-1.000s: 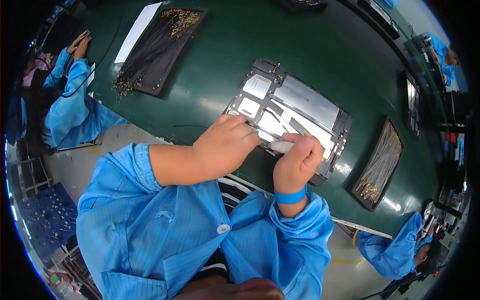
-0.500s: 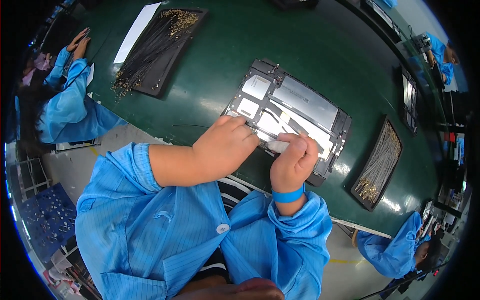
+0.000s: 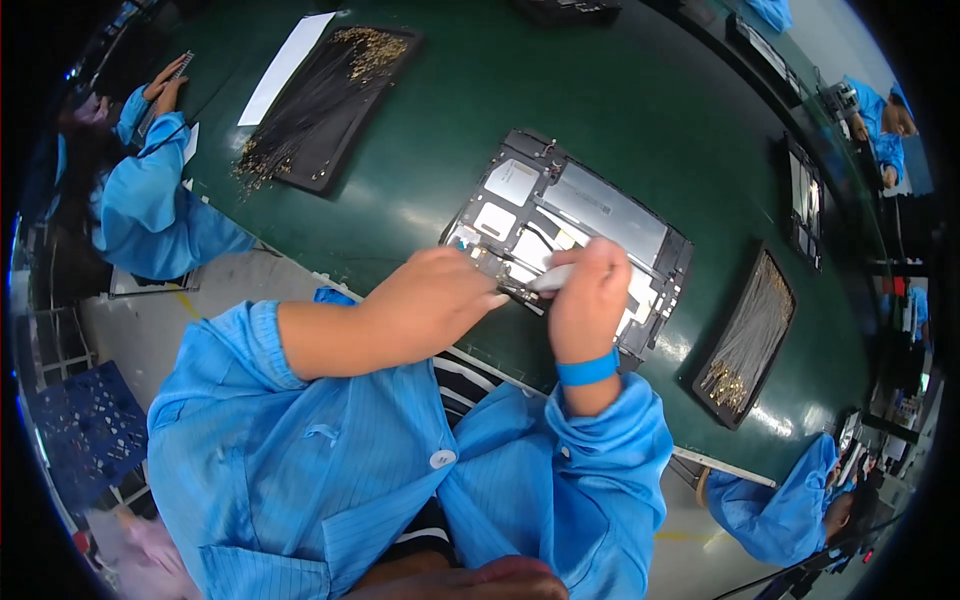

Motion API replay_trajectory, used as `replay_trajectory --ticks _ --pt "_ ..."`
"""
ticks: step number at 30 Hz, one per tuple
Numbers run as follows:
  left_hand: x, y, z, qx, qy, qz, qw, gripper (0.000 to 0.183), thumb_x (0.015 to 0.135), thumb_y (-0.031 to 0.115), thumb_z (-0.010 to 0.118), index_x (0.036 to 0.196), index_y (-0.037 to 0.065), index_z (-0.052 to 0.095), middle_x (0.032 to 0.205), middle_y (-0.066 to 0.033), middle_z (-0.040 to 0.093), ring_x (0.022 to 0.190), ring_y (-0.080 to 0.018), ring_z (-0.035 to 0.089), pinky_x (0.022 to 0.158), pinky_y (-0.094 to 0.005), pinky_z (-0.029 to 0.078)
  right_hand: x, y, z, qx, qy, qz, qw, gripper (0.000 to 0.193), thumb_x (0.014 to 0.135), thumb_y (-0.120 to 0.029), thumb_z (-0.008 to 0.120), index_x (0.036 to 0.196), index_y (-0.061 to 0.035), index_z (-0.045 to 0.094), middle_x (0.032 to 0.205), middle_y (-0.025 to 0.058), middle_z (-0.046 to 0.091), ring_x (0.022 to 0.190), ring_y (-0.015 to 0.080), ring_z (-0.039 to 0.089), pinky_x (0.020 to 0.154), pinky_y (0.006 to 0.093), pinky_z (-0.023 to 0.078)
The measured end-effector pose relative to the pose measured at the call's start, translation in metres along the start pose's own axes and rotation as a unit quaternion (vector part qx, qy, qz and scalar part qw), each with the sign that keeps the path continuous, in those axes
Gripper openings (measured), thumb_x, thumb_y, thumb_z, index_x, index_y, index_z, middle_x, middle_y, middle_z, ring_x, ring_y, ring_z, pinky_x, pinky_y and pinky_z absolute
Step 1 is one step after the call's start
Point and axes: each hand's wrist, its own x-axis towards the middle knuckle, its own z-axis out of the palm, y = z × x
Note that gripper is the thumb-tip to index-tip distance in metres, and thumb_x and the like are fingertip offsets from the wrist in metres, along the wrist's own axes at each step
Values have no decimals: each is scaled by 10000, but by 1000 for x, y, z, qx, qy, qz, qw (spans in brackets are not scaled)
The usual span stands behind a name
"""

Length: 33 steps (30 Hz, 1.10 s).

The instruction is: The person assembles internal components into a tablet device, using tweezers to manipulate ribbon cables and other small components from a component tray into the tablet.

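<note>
An opened tablet-like device [image 3: 612, 205] lies tilted on the table, showing a grey battery, silver plates, white areas and dark cables. My left hand [image 3: 440, 292] is closed at its near left edge, knuckles up; whatever its fingertips pinch is hidden. Beside it, my right hand [image 3: 590, 300], with a blue band on the wrist, grips a white pen-shaped tool [image 3: 553, 278]. The tool points left, toward small parts along the device's near edge.
The green table [image 3: 450, 90] carries a black tray of black cables [image 3: 330, 110] and a white sheet [image 3: 285, 68] at the far left. On the right stands another tray of grey cables [image 3: 750, 335]. Further devices [image 3: 803, 200] line the right edge. Co-workers in blue sit at both sides.
My left hand has shifted slightly, uncovering more of the device's near-left corner. The right hand and tool have moved up a little. A thin black cable left of my left hand no longer shows.
</note>
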Motion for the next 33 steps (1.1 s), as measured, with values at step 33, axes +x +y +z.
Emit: replay_trajectory --ticks 33 --pt "-13 -23 16 -557 -174 -402 705 325 802 142 491 1086 -9 445 730 -24 486 578 -87 494 492 -214 425 39 -14 1 -220 -357 119 900 396 746 -240 457 1060 -4 510 892 187 581 826 267 561 745 294 418"
